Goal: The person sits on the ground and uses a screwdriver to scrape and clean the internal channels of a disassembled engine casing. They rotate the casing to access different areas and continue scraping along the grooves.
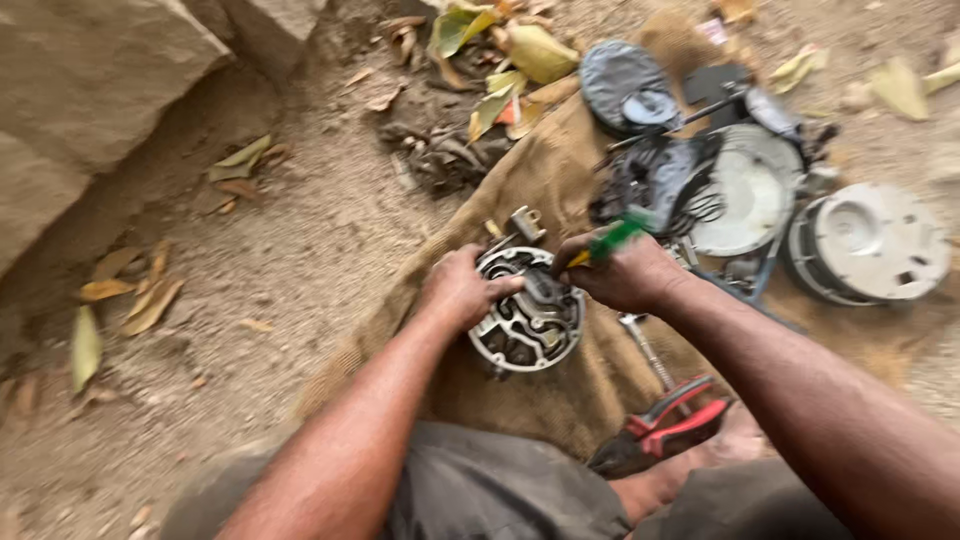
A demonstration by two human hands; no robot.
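A round metal machine part (527, 312) with cut-outs lies on a brown burlap sack (560, 175) in front of me. My left hand (460, 288) grips its left rim. My right hand (628, 272) is closed around a green-handled screwdriver (612, 240), held over the part's upper right side. The tool's tip is hidden by my hand and motion blur.
Red-handled pliers (668, 420) and a metal wrench (647, 348) lie on the sack by my knee. Round grey housings (868, 240), a white disc (745, 190), wiring (650, 180) and a dark cap (625, 85) sit at the upper right. Rock (90, 90) at left, dry leaves on dirt.
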